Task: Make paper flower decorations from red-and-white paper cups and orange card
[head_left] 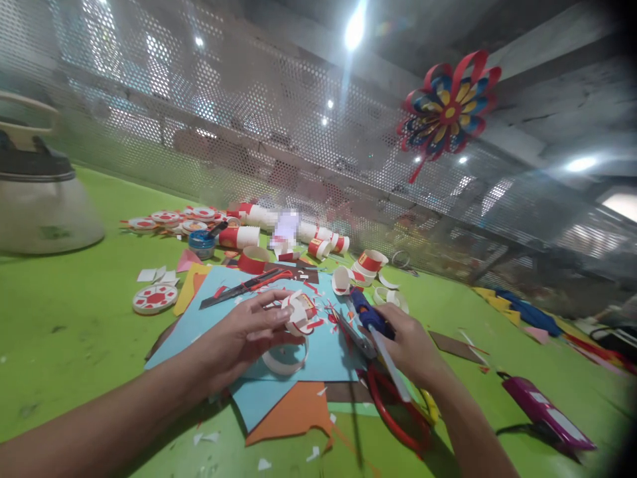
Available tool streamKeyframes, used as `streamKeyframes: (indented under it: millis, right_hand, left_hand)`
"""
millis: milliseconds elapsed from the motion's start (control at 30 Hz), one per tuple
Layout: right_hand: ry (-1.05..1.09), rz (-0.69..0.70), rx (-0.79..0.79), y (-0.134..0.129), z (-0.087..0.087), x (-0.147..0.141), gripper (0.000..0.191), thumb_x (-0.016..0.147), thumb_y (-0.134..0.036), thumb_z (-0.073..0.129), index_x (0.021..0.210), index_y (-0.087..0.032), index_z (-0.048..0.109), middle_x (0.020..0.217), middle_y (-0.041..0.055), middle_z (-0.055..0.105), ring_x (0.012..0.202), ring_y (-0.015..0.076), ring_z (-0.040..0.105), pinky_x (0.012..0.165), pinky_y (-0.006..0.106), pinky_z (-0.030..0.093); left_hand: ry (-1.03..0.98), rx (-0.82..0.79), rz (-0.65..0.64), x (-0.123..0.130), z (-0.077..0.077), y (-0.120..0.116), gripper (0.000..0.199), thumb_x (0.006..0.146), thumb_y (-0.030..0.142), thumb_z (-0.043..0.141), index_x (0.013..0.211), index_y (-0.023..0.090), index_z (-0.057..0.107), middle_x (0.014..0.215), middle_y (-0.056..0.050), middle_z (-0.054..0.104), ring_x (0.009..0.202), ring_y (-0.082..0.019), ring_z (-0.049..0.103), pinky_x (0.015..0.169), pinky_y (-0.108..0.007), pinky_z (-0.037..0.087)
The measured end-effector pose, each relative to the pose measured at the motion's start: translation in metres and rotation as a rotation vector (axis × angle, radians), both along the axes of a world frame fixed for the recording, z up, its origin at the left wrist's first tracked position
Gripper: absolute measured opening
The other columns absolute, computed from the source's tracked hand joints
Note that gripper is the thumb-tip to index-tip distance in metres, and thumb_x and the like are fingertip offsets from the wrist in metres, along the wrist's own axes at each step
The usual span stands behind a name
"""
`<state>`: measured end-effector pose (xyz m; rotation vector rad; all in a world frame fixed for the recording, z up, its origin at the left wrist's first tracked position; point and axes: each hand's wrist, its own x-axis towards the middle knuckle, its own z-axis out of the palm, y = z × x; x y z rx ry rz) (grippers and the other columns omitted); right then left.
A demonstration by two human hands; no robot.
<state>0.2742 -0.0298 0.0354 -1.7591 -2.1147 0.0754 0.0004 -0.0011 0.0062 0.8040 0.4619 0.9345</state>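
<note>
My left hand (pixel 256 325) is closed round a small white and red paper piece (pixel 299 312), thumb on its near side. A white paper ring (pixel 287 358) lies just below it on the light blue sheet (pixel 239 358). On the right, my right hand (pixel 405 338) grips a blue glue gun (pixel 367 312), whose pale glue stick (pixel 393 368) points back toward me. Large scissors with red handles (pixel 398 415) lie beneath the glue gun, blades toward the paper scraps. A cutter knife (pixel 241 289) rests on the sheet beyond my left hand.
Paper cups (pixel 241 238) and cut cup pieces (pixel 368 265) line the far side. Round red and white discs (pixel 155 299) lie left, near a large kettle (pixel 44 192). A purple device (pixel 545 408) is at right. A paper flower (pixel 449 111) hangs above, before a perforated screen (pixel 298 126).
</note>
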Motion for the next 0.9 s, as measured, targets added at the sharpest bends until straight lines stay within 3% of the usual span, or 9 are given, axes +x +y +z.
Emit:
streamKeyframes:
  millis: [100, 233, 400, 500, 567, 633, 733, 900]
  right_hand:
    - [-0.102, 0.016, -0.078, 0.011, -0.012, 0.012, 0.028, 0.076, -0.013, 0.053, 0.103, -0.015, 0.061, 0.097, 0.0085, 0.057, 0.091, 0.0224, 0.054, 0.082, 0.034, 0.042]
    - [-0.163, 0.052, -0.165, 0.014, -0.021, 0.018, 0.028, 0.075, -0.012, 0.053, 0.102, -0.017, 0.061, 0.100, 0.0083, 0.056, 0.097, 0.0228, 0.052, 0.086, 0.035, 0.042]
    - [-0.158, 0.103, -0.131, 0.000, -0.005, 0.014, 0.035, 0.078, -0.012, 0.054, 0.112, -0.018, 0.057, 0.110, 0.0100, 0.055, 0.106, 0.0247, 0.049, 0.094, 0.042, 0.039]
    - [-0.093, 0.149, 0.035, -0.019, 0.017, -0.009, 0.021, 0.086, -0.013, 0.048, 0.103, -0.018, 0.058, 0.102, 0.0090, 0.056, 0.102, 0.0238, 0.050, 0.090, 0.045, 0.040]
    - [0.011, 0.223, 0.129, -0.032, 0.031, -0.034, 0.011, 0.089, -0.015, 0.048, 0.092, -0.019, 0.058, 0.092, 0.0058, 0.057, 0.091, 0.0203, 0.052, 0.083, 0.040, 0.043]
    - [0.101, 0.325, 0.162, -0.041, 0.039, -0.061, 0.010, 0.090, -0.017, 0.050, 0.093, -0.018, 0.058, 0.091, 0.0049, 0.057, 0.089, 0.0183, 0.052, 0.079, 0.035, 0.043]
    - [0.111, 0.408, 0.233, -0.043, 0.041, -0.092, 0.013, 0.089, -0.016, 0.051, 0.098, -0.016, 0.060, 0.094, 0.0068, 0.055, 0.093, 0.0189, 0.050, 0.084, 0.037, 0.042]
    - [-0.009, 0.363, 0.263, -0.033, 0.031, -0.111, 0.013, 0.086, -0.016, 0.054, 0.094, -0.012, 0.063, 0.095, 0.0104, 0.053, 0.093, 0.0232, 0.045, 0.081, 0.040, 0.040]
  left_hand:
    - [-0.016, 0.021, -0.013, -0.001, 0.001, 0.000, 0.024, 0.079, 0.019, 0.066, 0.103, 0.021, 0.066, 0.091, -0.005, 0.070, 0.079, -0.016, 0.067, 0.080, -0.031, 0.054]
    - [-0.034, 0.044, -0.009, -0.002, 0.001, 0.000, 0.027, 0.078, 0.018, 0.067, 0.105, 0.021, 0.066, 0.096, -0.006, 0.069, 0.078, -0.017, 0.067, 0.081, -0.032, 0.053]
    - [-0.046, 0.078, -0.023, -0.001, -0.001, 0.001, 0.031, 0.078, 0.020, 0.067, 0.109, 0.020, 0.063, 0.106, -0.010, 0.068, 0.088, -0.021, 0.067, 0.089, -0.039, 0.048]
    - [-0.047, 0.097, -0.028, 0.001, -0.004, 0.002, 0.033, 0.077, 0.021, 0.068, 0.110, 0.020, 0.062, 0.105, -0.010, 0.068, 0.087, -0.021, 0.067, 0.090, -0.040, 0.046]
    - [-0.038, 0.101, -0.019, 0.002, -0.005, 0.003, 0.034, 0.076, 0.020, 0.070, 0.108, 0.021, 0.062, 0.099, -0.008, 0.069, 0.082, -0.020, 0.067, 0.088, -0.039, 0.047]
    - [-0.024, 0.108, -0.012, 0.004, -0.006, 0.002, 0.034, 0.075, 0.020, 0.071, 0.108, 0.022, 0.062, 0.094, -0.005, 0.069, 0.078, -0.017, 0.066, 0.085, -0.037, 0.047]
    - [-0.020, 0.137, -0.016, 0.005, -0.006, 0.001, 0.033, 0.076, 0.021, 0.070, 0.108, 0.021, 0.061, 0.093, -0.005, 0.069, 0.081, -0.017, 0.065, 0.085, -0.036, 0.047]
    - [-0.049, 0.148, -0.037, 0.005, -0.006, 0.000, 0.034, 0.076, 0.018, 0.070, 0.108, 0.022, 0.060, 0.094, -0.005, 0.067, 0.085, -0.016, 0.064, 0.081, -0.031, 0.046]
